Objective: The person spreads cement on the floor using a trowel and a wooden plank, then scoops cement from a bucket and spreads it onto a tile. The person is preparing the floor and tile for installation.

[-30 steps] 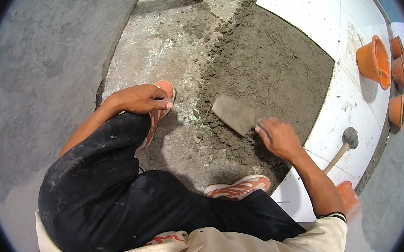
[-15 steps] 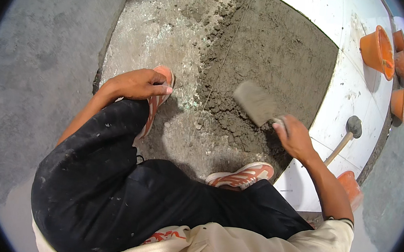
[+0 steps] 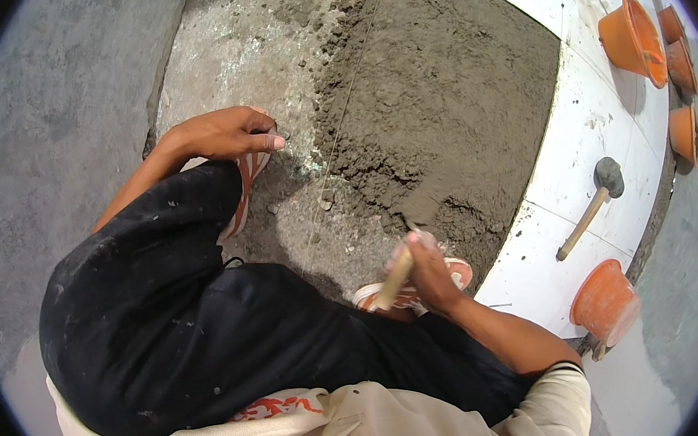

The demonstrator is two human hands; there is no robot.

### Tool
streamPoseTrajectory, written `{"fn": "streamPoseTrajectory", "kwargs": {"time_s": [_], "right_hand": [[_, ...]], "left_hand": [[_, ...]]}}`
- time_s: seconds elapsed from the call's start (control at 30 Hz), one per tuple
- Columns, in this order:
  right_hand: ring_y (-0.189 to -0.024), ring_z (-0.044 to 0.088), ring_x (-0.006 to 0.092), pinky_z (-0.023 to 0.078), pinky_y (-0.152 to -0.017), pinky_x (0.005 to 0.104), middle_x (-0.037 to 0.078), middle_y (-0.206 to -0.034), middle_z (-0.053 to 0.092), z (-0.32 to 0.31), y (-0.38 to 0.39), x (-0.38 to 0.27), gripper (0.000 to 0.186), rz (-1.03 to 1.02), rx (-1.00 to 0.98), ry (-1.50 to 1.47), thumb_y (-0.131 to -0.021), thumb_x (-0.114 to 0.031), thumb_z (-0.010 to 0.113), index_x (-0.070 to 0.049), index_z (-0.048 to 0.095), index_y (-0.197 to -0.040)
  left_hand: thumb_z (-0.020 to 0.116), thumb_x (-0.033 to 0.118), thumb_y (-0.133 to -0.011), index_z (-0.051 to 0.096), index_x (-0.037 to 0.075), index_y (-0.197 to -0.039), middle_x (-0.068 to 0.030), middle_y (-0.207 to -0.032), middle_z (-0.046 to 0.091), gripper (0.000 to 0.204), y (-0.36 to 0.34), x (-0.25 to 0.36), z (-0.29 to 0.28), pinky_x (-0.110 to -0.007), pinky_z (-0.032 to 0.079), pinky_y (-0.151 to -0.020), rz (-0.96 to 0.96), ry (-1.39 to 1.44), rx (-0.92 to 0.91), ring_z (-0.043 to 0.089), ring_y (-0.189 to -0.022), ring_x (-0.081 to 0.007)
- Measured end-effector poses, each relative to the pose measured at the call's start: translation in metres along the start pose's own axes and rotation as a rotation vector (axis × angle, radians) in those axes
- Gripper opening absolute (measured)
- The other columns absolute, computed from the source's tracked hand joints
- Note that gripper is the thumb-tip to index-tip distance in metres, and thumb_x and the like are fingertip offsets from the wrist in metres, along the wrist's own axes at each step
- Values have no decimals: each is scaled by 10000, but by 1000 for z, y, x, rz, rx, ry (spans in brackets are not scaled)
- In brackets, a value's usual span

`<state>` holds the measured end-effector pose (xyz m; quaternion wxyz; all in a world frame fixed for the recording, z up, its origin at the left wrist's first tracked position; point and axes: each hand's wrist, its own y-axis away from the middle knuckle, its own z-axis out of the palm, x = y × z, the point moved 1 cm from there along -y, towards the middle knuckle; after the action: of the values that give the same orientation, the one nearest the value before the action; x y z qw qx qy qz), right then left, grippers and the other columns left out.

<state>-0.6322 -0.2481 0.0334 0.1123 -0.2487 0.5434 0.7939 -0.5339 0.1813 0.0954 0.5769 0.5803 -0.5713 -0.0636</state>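
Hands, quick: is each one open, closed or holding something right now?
Left hand: loosely open, holding nothing visible.
Right hand: closed, holding a trowel handle.

left hand (image 3: 222, 134) relaxed, palm down (loosely curled), right hand (image 3: 428, 268) clenched, right forearm (image 3: 513, 336) slanting inward

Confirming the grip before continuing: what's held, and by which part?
The right hand grips a trowel by its pale handle; the left hand holds nothing visible.

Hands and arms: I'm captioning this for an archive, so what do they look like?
The left hand and right hand are ungloved, with no wristwear showing. A short cream sleeve with a dark-striped hem covers the right upper arm.
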Motion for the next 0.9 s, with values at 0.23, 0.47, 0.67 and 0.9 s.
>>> {"fn": "streamPoseTrajectory", "kwargs": {"time_s": [0.23,0.47,0.67,0.9], "right_hand": [[-727,677,200,598,-668,380,89,-899,599,91,-65,-34,376,-67,-104,261,-1141,-412,462,-37,457,-1149],[-786,703,410,533,-718,526,255,-858,670,86,-56,-71,511,-379,72,1095,-1061,-483,599,17,503,-1088],[-869,714,479,537,-768,562,315,-911,707,21,-40,-101,452,-231,257,1131,-1045,-405,634,33,560,-1136],[-914,696,496,546,-795,568,273,-982,720,-9,-35,-150,400,-517,-36,1566,-1053,-386,600,-1,615,-1162]], "left_hand": [[603,533,-1061,680,-3,-1010,-107,-816,604,545,8,-6,1,-396,457,-741,-28,-21,24,552,-775,-196],[605,509,-1064,673,-9,-990,-107,-815,593,528,10,-8,2,-400,449,-727,17,28,57,548,-758,-206],[598,512,-1065,670,-14,-975,-114,-899,600,538,11,-4,0,-404,459,-753,58,40,49,572,-807,-232],[592,537,-1060,659,-27,-971,-137,-974,605,575,12,-3,-1,-418,479,-804,-6,-8,22,594,-864,-254]]}}
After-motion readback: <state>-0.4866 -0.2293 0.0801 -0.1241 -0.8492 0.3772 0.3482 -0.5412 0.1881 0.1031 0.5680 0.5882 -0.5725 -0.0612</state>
